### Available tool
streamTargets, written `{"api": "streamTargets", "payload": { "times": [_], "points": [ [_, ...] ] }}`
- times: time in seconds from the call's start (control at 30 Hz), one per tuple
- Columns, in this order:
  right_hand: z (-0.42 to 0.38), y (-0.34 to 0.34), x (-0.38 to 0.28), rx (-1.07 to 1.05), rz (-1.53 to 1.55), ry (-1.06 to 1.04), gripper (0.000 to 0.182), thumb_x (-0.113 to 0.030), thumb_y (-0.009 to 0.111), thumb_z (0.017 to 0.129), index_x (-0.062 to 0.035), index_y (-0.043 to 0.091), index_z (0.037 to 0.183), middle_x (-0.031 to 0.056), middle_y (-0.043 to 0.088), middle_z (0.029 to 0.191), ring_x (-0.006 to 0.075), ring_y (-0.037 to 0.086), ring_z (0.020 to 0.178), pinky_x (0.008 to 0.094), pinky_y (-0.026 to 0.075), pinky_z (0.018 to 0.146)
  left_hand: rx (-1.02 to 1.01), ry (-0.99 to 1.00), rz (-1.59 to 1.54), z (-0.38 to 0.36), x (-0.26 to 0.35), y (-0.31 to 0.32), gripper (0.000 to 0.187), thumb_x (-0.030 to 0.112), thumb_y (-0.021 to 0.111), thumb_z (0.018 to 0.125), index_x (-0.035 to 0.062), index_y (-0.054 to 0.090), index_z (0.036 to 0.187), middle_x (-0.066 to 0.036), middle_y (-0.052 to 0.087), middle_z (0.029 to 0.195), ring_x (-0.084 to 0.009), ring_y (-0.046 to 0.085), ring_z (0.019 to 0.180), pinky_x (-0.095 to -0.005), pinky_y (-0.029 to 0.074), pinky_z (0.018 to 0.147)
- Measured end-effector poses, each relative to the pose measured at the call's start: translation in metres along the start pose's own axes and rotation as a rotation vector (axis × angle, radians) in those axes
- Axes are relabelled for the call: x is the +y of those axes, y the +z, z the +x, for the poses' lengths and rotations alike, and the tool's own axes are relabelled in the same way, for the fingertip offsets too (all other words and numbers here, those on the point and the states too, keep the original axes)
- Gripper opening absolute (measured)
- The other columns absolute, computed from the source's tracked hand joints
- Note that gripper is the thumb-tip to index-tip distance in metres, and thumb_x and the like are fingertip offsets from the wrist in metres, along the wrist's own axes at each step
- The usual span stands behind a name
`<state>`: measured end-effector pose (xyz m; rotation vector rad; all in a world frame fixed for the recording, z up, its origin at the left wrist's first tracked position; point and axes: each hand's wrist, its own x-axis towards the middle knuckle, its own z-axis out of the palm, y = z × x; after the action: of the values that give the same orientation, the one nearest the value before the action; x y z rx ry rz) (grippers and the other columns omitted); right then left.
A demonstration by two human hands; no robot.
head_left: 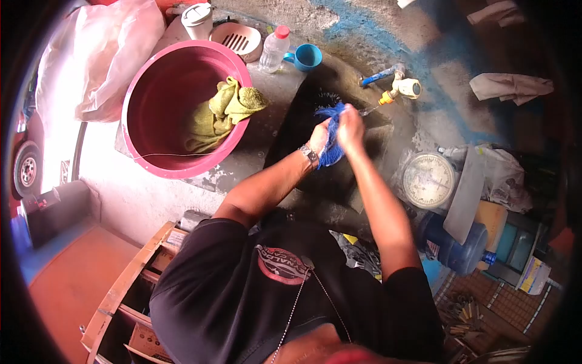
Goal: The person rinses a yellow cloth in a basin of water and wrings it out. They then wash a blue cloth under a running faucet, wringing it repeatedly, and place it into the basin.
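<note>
A bunched blue cloth (330, 145) is between my two hands over the dark sink (291, 130). My left hand (319, 136), with a watch at the wrist, is closed on the cloth's left side. Pressed against the other side, my right hand (351, 128) is closed on it too, close to the running tap (397, 90). Water comes from the tap's yellow spout toward my right hand. Strands of the cloth hang out above and below my hands.
Left of the sink stands a pink basin (134, 130) with a yellow-green towel (230, 106) over its rim. Behind are a soap dish (227, 37), a bottle (274, 50) and a blue mug (308, 57). A round scale (428, 180) and a water jug (454, 242) are at right.
</note>
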<state>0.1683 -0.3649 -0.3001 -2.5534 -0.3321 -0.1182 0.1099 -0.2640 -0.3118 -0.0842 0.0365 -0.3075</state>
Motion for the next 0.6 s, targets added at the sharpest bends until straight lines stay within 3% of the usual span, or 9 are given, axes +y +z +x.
{"api": "streamTargets", "payload": {
  "times": [0.1, 0.17, 0.23, 0.3, 0.37, 0.43, 0.5, 0.53, 0.6],
  "points": [
    [-0.008, -0.014, -0.028, -0.032, 0.097, 0.149, 0.044, -0.029, 0.043, 0.094, 0.0029, 0.049, 0.123, 0.0312, 0.049, 0.127, 0.0448, 0.048, 0.119, 0.0492, 0.036, 0.102, 0.122, 0.027, 0.129, 0.002, -0.003, 0.001, 0.034, 0.023, 0.040, 0.096, 0.0047, 0.056, 0.120, -0.013, 0.063, 0.116, -0.0273, 0.061, 0.101, -0.0441, 0.047, 0.094],
    [-0.042, -0.003, -0.040, 0.061, 0.002, -0.126, 0.046, -0.029, 0.044, 0.094, 0.0023, 0.047, 0.128, 0.0330, 0.047, 0.128, 0.0450, 0.044, 0.124, 0.0476, 0.033, 0.106, -0.492, 0.063, -0.225, 0.036, 0.002, -0.072, 0.031, 0.022, 0.038, 0.097, 0.0068, 0.059, 0.115, -0.010, 0.065, 0.110, -0.0263, 0.061, 0.098, -0.0408, 0.049, 0.091],
    [-0.040, -0.016, -0.049, -0.036, 0.156, -0.163, 0.048, -0.025, 0.043, 0.094, 0.0015, 0.044, 0.134, 0.0282, 0.044, 0.137, 0.0411, 0.039, 0.131, 0.0438, 0.029, 0.111, -0.307, -0.025, -0.195, 0.040, 0.003, -0.071, 0.034, 0.022, 0.035, 0.098, 0.0063, 0.059, 0.116, -0.011, 0.065, 0.109, -0.0265, 0.062, 0.098, -0.0407, 0.049, 0.091],
    [0.005, 0.000, 0.022, -0.027, 0.166, 0.133, 0.045, -0.025, 0.047, 0.091, 0.0051, 0.048, 0.125, 0.0290, 0.051, 0.129, 0.0392, 0.052, 0.119, 0.0443, 0.038, 0.103, 0.441, -0.041, 0.181, 0.011, -0.007, 0.037, 0.035, 0.019, 0.033, 0.098, 0.0048, 0.056, 0.119, -0.013, 0.065, 0.108, -0.0263, 0.063, 0.098, -0.0410, 0.049, 0.091],
    [0.018, -0.009, 0.014, -0.153, 0.159, 0.251, 0.038, -0.022, 0.047, 0.090, 0.0051, 0.054, 0.117, 0.0295, 0.051, 0.128, 0.0393, 0.052, 0.119, 0.0450, 0.039, 0.103, 0.318, 0.012, 0.170, 0.030, -0.017, -0.024, 0.035, 0.017, 0.034, 0.097, 0.0045, 0.055, 0.122, -0.013, 0.063, 0.112, -0.0266, 0.062, 0.100, -0.0415, 0.049, 0.093],
    [-0.006, -0.032, -0.066, -0.055, 0.048, -0.030, 0.041, -0.023, 0.047, 0.091, 0.0029, 0.052, 0.122, 0.0266, 0.050, 0.131, 0.0406, 0.046, 0.124, 0.0471, 0.032, 0.107, -0.374, 0.000, -0.209, 0.057, -0.006, -0.054, 0.027, 0.021, 0.044, 0.094, 0.0064, 0.059, 0.111, -0.012, 0.064, 0.105, -0.0264, 0.062, 0.093, -0.0409, 0.049, 0.089],
    [-0.015, -0.038, -0.076, 0.018, -0.063, -0.294, 0.044, -0.025, 0.047, 0.091, 0.0006, 0.050, 0.127, 0.0236, 0.049, 0.134, 0.0419, 0.040, 0.129, 0.0492, 0.026, 0.111, -0.013, -0.053, -0.712, 0.068, -0.012, -0.091, 0.028, 0.025, 0.046, 0.094, 0.0068, 0.059, 0.111, -0.011, 0.065, 0.104, -0.0255, 0.063, 0.090, -0.0400, 0.050, 0.086],
    [-0.002, -0.033, -0.053, -0.010, 0.021, -0.115, 0.042, -0.024, 0.046, 0.092, 0.0019, 0.049, 0.126, 0.0268, 0.052, 0.128, 0.0416, 0.046, 0.123, 0.0485, 0.033, 0.104, -0.292, -0.155, -0.475, 0.055, 0.002, -0.032, 0.030, 0.027, 0.044, 0.096, 0.0066, 0.059, 0.112, -0.012, 0.065, 0.107, -0.0243, 0.063, 0.093, -0.0385, 0.050, 0.087],
    [0.034, -0.012, 0.008, 0.007, 0.130, 0.183, 0.043, -0.024, 0.043, 0.094, 0.0031, 0.047, 0.127, 0.0287, 0.053, 0.126, 0.0413, 0.050, 0.120, 0.0474, 0.039, 0.100, 0.289, -0.068, 0.167, 0.043, -0.006, 0.003, 0.035, 0.024, 0.035, 0.099, 0.0051, 0.056, 0.120, -0.013, 0.063, 0.114, -0.0254, 0.062, 0.103, -0.0391, 0.047, 0.096]
  ]
}}
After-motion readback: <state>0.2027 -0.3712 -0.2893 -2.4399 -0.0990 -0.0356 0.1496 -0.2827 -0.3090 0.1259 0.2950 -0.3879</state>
